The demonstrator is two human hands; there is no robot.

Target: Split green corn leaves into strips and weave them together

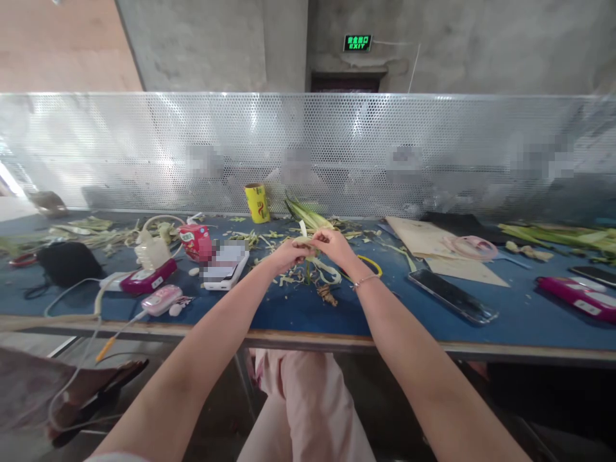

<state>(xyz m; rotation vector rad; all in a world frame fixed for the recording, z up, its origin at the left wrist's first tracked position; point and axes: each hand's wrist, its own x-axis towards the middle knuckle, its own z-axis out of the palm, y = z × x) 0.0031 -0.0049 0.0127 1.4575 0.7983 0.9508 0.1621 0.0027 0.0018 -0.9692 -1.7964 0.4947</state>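
My left hand point(289, 252) and my right hand point(333, 245) meet over the middle of the blue table, both with fingers pinched together. Between them they hold a pale green leaf strip point(304, 240), one end of which sticks up above the fingertips. Cut strips and shreds point(329, 273) of the same plant lie below the hands, with a brown shrivelled scrap point(327, 295) nearer me. Behind the hands rests a bundle of long green leaves point(308, 213). A yellow loop point(370, 264) lies partly behind my right wrist.
A yellow tin point(257, 203) stands by the perforated metal screen point(337, 128). To the left are a white power bank point(227, 269), a red packet point(195, 240) and a black pouch point(70, 263). A phone point(452, 295) and cardboard sheets point(418, 237) lie right.
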